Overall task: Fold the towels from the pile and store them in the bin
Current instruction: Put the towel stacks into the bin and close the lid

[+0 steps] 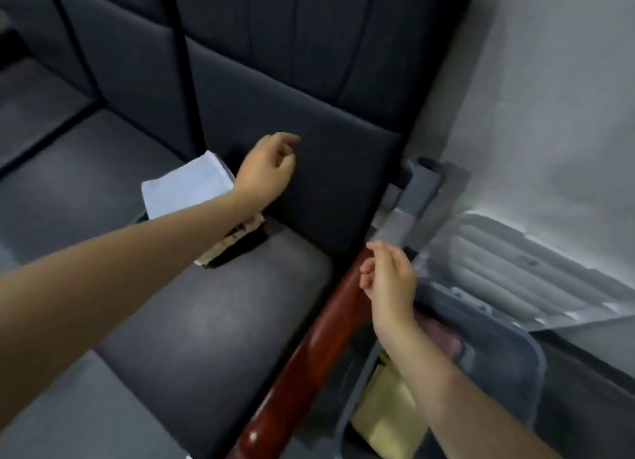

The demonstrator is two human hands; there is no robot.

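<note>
1. Head view takes in a dark grey sofa [220, 321] first: its seat cushion fills the middle, and the back cushions rise behind it.
2. Beside the sofa's right end, past a polished red-brown wooden armrest [302, 366], stands the grey bin [536, 362], lid off. A grey lid [536, 273] (ribbed, probably the bin's own) leans just behind it against the wall.
3. Inside the bin lie a yellow towel [388, 421] toward its near end and a pinkish towel [443, 338] farther in, partly hidden by the right forearm.
4. At the back edge of the seat cushion sits the pile: a white towel [185, 187] on top, with a beige and dark cloth [233, 245] under it, largely covered by the left forearm.
5. Left hand [268, 170] hangs above the seat's back edge, just right of the pile, fingers loosely curled and holding nothing.
6. Right hand [388, 276] hovers over the bin's far end, near the armrest, fingers relaxed and empty too.
7. Risk, as I judge it: the left forearm crosses low over the pile, so a careless sweep could drag the white towel off the stack or rumple it. A grab from this angle might also lift both layers at once.
</note>
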